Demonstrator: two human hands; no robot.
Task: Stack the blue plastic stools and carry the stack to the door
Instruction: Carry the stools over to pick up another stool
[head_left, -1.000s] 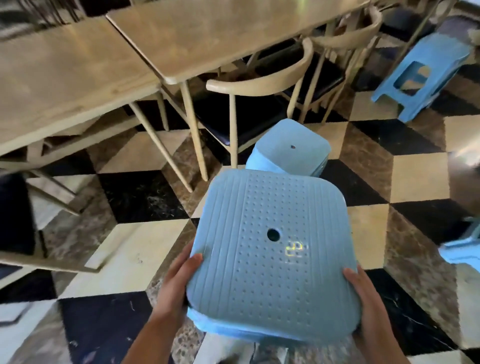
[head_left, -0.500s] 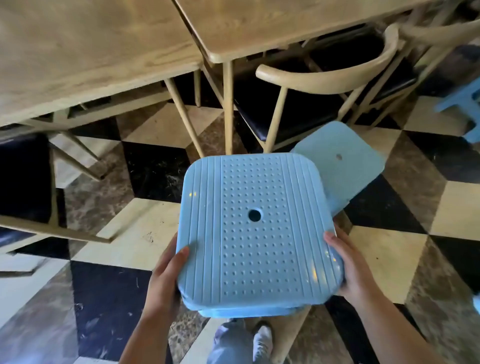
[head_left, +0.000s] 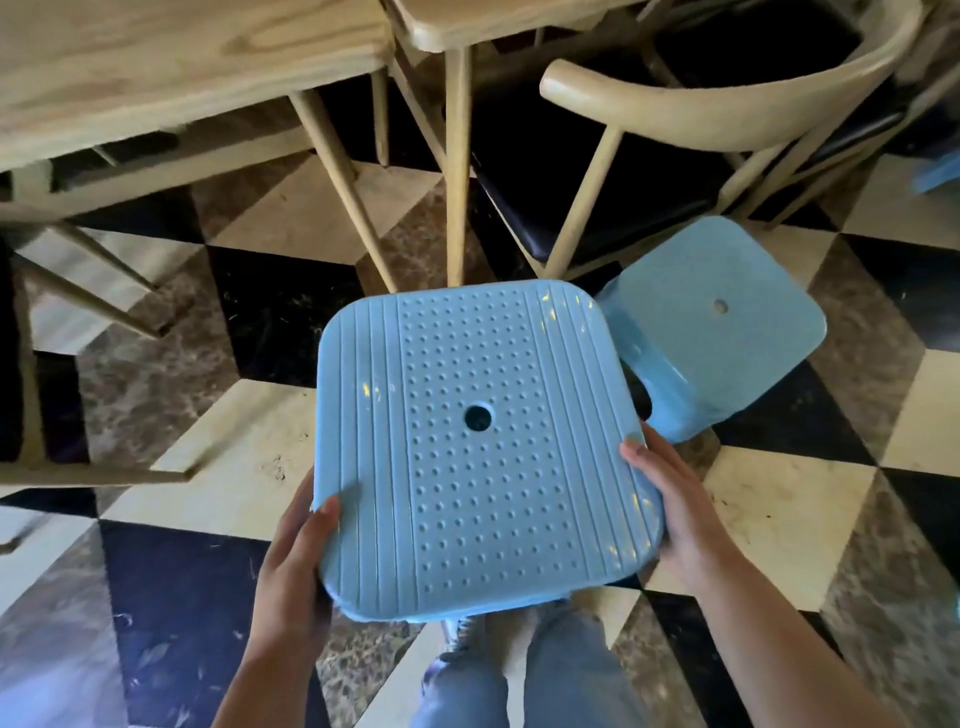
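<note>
Stool (head_left: 483, 447) gripped at both edges, left hand (head_left: 291, 577) & right hand (head_left: 675, 504) curled on rim. Shift right, line up w/ floor stool (head_left: 727, 322), lower level.

Soft daylight, perhaps from the right, leaves small glints on the held stool (head_left: 483, 447) seat. Under the tabletop (head_left: 171, 67) it is deeply dark. Edges bend and smear; the floor (head_left: 156, 597) near left blurs.

a dining room or eatery: wooden tables (head_left: 171, 67), matching chairs (head_left: 727, 104), checkered floor (head_left: 779, 499)
</note>
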